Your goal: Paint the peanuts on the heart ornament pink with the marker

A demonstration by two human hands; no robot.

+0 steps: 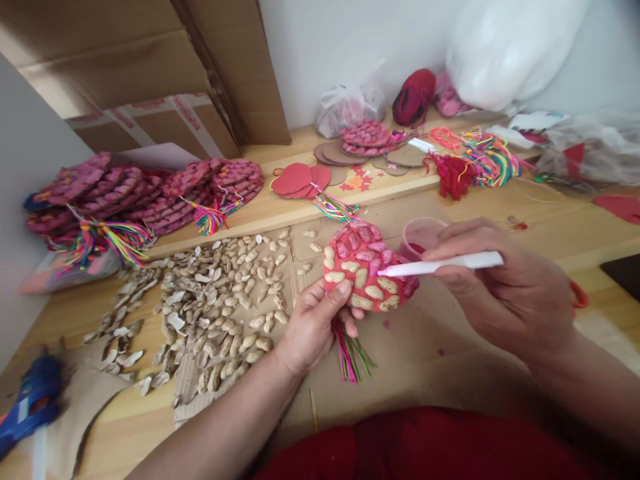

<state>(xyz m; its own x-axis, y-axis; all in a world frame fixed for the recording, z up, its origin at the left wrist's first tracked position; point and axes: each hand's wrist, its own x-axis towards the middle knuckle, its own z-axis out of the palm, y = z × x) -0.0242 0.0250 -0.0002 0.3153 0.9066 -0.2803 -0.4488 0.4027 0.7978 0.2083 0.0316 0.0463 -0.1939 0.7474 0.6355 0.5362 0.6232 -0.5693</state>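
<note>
My left hand (313, 323) holds a round red disc (367, 267) by its lower edge, thumb on its face. Peanut shells are glued on the disc; the upper ones are painted pink, the lower ones are bare. A coloured tassel (351, 353) hangs under it. My right hand (500, 287) grips a white brush (440, 265) whose pink tip touches the disc's middle right. A small pink cup (423, 235) stands just behind the disc.
Loose peanut shells (215, 300) cover cardboard on the left of the wooden table (550, 227). Stacks of finished pink discs with tassels (145, 193) lie further left. Red paper circles (300, 179), coloured threads (487, 160), plastic bags and a blue glue gun (30, 400) are around.
</note>
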